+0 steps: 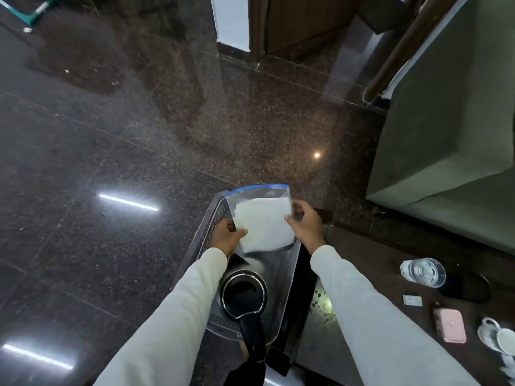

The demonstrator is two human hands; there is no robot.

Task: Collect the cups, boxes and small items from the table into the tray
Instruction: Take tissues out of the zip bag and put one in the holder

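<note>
Head view: both hands hold clear zip bag (262, 218) of white sheets above steel tray (289, 274). Left hand (227, 238) pinches bag's lower left edge; right hand (306, 224) grips its right edge. Kettle (242, 293) lies in tray beneath bag. Table (376, 260) at right carries glass (423, 272), small white card (412, 300), pink case (449, 324), white cups (498, 337). Dark granite floor (111, 135) beyond.

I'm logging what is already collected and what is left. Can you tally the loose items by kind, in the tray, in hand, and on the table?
Kettle, in the tray: 1
Zip bag, held over the tray by both hands: 1
Clear glass, on the table: 1
Pink case: 1
Small white card: 1
White cup on saucer: 1
Total: 6
</note>
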